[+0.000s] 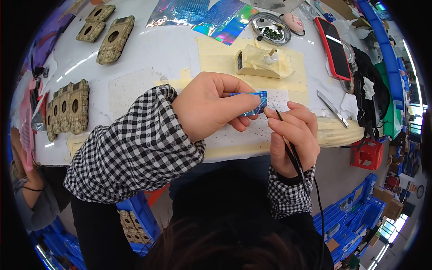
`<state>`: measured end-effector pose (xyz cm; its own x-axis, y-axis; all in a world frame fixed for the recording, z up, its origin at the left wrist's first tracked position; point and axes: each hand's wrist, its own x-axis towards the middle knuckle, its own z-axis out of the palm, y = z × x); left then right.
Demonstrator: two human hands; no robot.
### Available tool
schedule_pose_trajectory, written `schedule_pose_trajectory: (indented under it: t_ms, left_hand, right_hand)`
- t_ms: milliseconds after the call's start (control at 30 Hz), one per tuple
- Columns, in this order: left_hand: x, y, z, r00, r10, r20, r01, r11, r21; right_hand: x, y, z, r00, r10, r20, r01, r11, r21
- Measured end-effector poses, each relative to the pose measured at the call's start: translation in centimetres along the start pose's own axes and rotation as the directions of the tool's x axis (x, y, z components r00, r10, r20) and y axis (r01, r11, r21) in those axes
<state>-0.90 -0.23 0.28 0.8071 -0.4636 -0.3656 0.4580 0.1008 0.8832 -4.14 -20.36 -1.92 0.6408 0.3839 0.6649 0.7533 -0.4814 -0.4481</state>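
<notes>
My left hand (211,105) is closed in a pinch on a small piece of shiny blue foil sheet (262,102), held above the white worktop. Its thumb lies across the foil's upper face. My right hand (297,135) is closed around slim black tweezers (291,153), which lie across the palm with their tips upward. The right thumb and forefinger come up to the foil's right edge; whether they touch it or hold a tiny part, I cannot make out. Beyond my hands stands a small block wrapped in cream tape (258,65).
Camouflage-patterned cases (115,39) with round holes lie at the left, several more in a row (67,108). Holographic sheets (177,12) and a round dish (257,31) of small dark pieces lie at the back. A red-cased phone (335,49) and a craft knife (332,108) lie right.
</notes>
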Motion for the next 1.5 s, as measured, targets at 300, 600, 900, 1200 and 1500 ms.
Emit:
schedule_pose_trajectory:
  t_ms: [300,600,900,1200,1500]
  left_hand:
    - [-0.01,-0.03,-0.06,1.000,0.000,-0.003,0.000,1.000,0.010]
    - [-0.04,-0.06,-0.03,1.000,0.004,-0.009,-0.004,1.000,0.014]
    - [-0.11,0.09,0.10,1.000,-0.007,-0.018,0.006,1.000,-0.010]
    - [-0.11,0.24,0.02,1.000,-0.001,0.011,0.002,1.000,-0.020]
    - [-0.12,0.10,0.02,0.999,0.005,0.038,-0.004,0.999,-0.034]
  right_hand:
    - [-0.09,0.03,0.16,1.000,-0.008,-0.003,0.008,1.000,-0.028]
    - [0.05,-0.25,0.09,1.000,-0.011,0.008,0.012,0.998,-0.063]
    - [-0.11,-0.56,0.08,0.999,-0.034,0.019,0.035,0.995,-0.098]
    - [-0.14,-0.55,0.06,1.000,-0.022,0.015,0.023,0.997,-0.074]
    - [-0.26,-0.45,0.07,1.000,0.007,-0.016,-0.008,0.999,-0.033]
